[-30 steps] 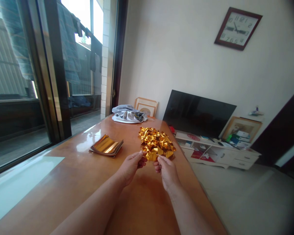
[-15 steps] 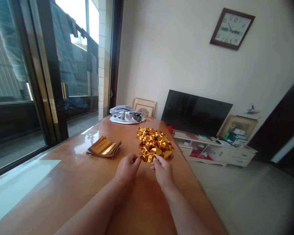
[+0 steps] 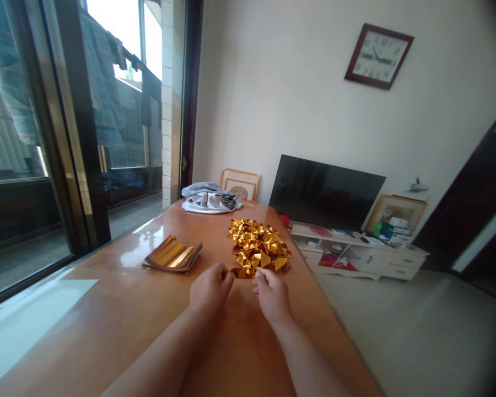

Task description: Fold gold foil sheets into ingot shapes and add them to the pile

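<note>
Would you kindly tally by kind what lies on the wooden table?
Heap of folded gold foil pieces: 1
Gold piece pinched by left hand and right hand: 1
Stack of flat gold sheets: 1
Bundle of grey cloth: 1
Total: 4

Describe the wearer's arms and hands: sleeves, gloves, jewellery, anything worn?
Both forearms are bare from the bottom edge of the frame up to the wrists, with no sleeve in view. The left hand and right hand wear no gloves. No watch, bracelet or ring shows on the visible sides. Fingertips are too small to judge nails.
</note>
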A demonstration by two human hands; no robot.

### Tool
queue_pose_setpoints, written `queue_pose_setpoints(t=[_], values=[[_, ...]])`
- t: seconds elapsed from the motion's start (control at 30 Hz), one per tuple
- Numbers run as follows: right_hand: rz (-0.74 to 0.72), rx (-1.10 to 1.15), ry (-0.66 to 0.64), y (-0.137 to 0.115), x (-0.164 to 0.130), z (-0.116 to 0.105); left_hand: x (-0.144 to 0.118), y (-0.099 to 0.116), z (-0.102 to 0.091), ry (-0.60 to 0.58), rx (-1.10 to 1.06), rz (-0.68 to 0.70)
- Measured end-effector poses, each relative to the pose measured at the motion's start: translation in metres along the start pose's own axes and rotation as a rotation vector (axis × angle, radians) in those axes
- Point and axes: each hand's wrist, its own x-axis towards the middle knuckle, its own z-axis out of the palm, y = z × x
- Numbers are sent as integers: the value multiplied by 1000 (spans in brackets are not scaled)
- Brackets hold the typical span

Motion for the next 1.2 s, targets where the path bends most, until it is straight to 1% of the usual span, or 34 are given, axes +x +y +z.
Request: queue_pose_setpoints(t=[0.23,0.53,0.67,0.8,0.97,1.07,1.2], values=[[-8,-59,59,7,6,-3,3,-4,-1,50,-141,25],[-68,-213,79,-2,5,-1,13,-14,-5,101,-389,31],[-50,-251,98,-8,7,-4,22,-24,-12,178,-501,-16],[-29,-234,112,-15,13,-7,35,-38,-23,279,-594,-70],[27,-146,167,-18,36,-11,48,-55,-33,417,-691,-160],[74,-91,228,-14,59,-14,51,-61,-37,482,-729,-211],[130,-50,296,-7,94,-14,53,-64,-39,529,-767,-254]])
